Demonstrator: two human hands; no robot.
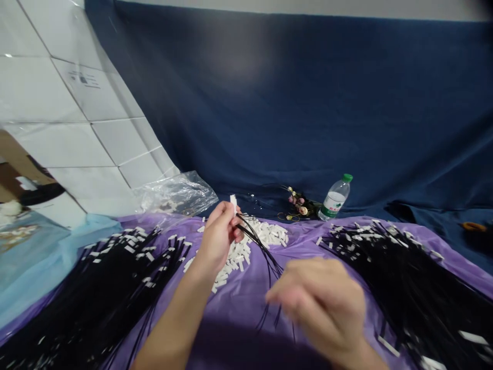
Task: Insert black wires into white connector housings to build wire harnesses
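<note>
My left hand [222, 228] is closed, its fingers pinching several thin black cords [257, 237] and a small white piece [233, 201] that sticks up above the fingertips. The cords hang down to the right, and their loose ends dangle behind and beside my right hand [321, 303]. That hand is nearer the camera, blurred, with its fingers curled in; what is between them, if anything, is hidden. Beneath and behind my left hand spreads a heap of small white pieces [241, 251] on a purple cloth [246, 298].
Black cord bundles with white tips lie on the left [96, 293] and on the right [416, 288]. At the back are a clear plastic bag [181, 192], some small flowers [300, 203] and a green-capped water bottle [335, 199]. A dark blue curtain [292, 103] hangs behind.
</note>
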